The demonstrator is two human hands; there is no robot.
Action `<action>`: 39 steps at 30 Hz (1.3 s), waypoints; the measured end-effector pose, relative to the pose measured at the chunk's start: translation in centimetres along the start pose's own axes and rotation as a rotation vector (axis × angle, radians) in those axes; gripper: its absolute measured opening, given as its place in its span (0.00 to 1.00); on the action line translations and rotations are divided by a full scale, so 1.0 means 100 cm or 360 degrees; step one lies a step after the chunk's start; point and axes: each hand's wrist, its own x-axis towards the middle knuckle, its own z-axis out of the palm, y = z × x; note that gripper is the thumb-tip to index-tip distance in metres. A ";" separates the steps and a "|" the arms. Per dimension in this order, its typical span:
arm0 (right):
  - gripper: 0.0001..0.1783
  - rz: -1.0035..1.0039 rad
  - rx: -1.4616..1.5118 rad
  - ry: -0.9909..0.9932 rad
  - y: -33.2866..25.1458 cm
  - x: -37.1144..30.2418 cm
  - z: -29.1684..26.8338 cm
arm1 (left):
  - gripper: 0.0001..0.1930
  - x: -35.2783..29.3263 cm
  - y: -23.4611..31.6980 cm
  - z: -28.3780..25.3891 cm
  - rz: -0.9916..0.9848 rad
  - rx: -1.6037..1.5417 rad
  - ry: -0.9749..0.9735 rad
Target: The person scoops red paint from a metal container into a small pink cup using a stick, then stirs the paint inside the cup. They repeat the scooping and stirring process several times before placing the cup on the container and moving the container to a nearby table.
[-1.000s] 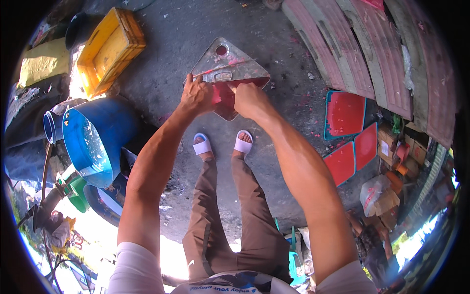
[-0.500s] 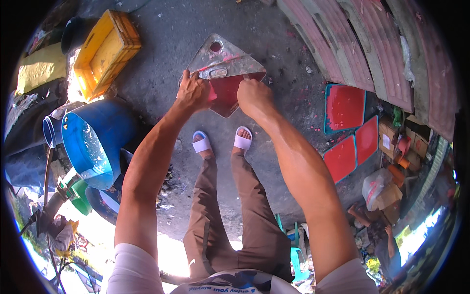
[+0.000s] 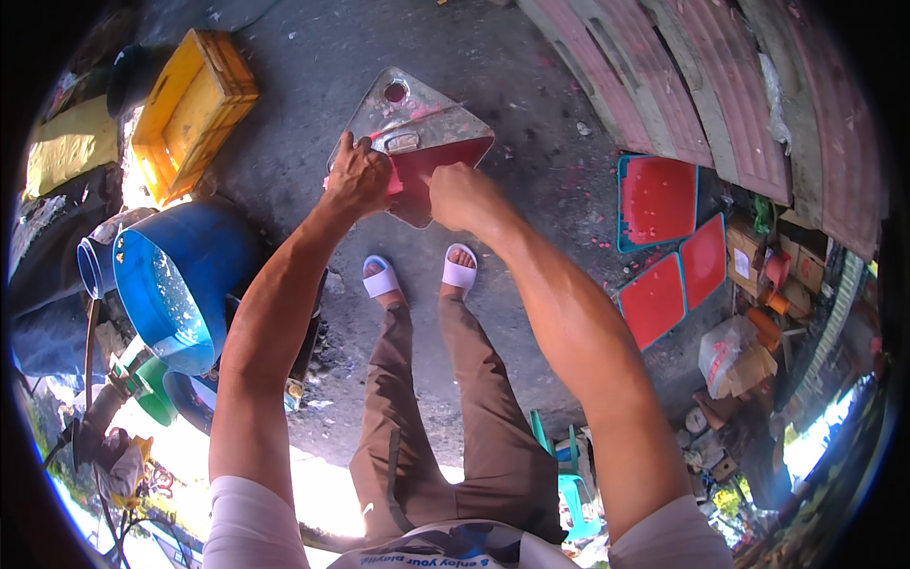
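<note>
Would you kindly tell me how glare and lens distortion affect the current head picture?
Head view: sunlight whites out the ground beside the brown trousers; the fisheye curves the long pink-grey panels and leaves the corners black; in this view, the bare left hand, bare right hand and silvery-red metal tin lie outside the white-out.

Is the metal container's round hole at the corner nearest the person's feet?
No, the round hole sits at the corner of the metal container farthest from the feet.
</note>
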 end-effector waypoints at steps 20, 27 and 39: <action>0.14 0.0021 0.0013 0.0112 0.001 0.004 -0.002 | 0.21 0.007 0.003 -0.008 0.0108 0.0068 0.0009; 0.15 0.0100 0.0125 0.0284 0.006 0.005 -0.006 | 0.21 0.010 0.005 -0.005 0.0165 0.0058 0.0052; 0.13 0.0145 0.0143 0.0362 0.008 0.009 0.001 | 0.19 0.015 0.011 -0.003 0.0176 0.0102 0.0037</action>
